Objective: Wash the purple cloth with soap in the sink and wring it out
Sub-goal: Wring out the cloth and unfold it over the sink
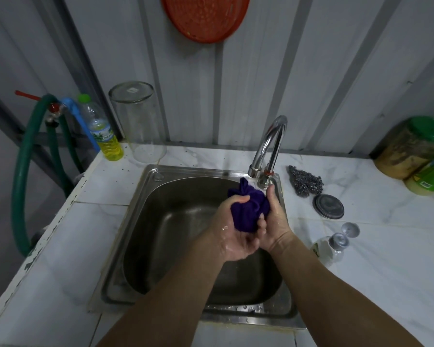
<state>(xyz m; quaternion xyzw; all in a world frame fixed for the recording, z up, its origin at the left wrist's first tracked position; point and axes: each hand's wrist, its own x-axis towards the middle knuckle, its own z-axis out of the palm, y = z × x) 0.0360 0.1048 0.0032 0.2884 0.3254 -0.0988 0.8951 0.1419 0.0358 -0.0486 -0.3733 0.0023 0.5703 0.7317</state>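
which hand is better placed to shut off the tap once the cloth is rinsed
Right, probably. The right hand grips the purple cloth just below the tap's base, its fingertips almost there. The left hand sits farther toward the basin's middle.

Single head cam, wide-angle, above the sink [145,246] near edge, pitched forward and down, close in; faucet [268,144] beyond basin, wall behind that.

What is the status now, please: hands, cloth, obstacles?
Left hand and right hand both closed on purple cloth, bunched under the faucet, above sink. Nothing in the way.
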